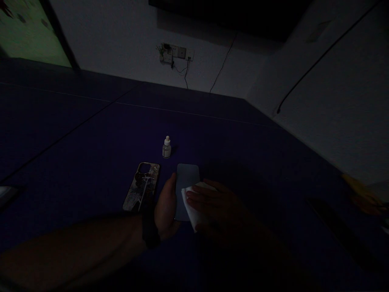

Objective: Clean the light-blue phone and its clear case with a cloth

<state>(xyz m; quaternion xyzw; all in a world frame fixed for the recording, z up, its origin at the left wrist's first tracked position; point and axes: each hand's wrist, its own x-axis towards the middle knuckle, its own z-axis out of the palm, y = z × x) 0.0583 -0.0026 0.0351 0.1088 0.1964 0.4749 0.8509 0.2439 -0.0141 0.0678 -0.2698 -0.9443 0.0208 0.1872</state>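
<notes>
A smartphone [187,174] with a plain grey-blue face up lies in my left hand [166,207], whose thumb runs along its left edge. My right hand [214,202] presses a folded white cloth or tissue [191,209] against the phone's lower right part, fingers laid over it. To the left of my left hand lies a dark patterned phone case [142,186] with a camera cutout at its top. A small clear dropper bottle [166,150] with a white cap stands upright beyond the case and phone. Shadow hides much of my right hand.
The room is dim, and the surface [100,134] under everything is dark blue. A pale object [8,194] sits at the left edge. At right are a long dark object [328,219] and something yellowish [364,194]. Wall sockets [178,52] with cables are ahead.
</notes>
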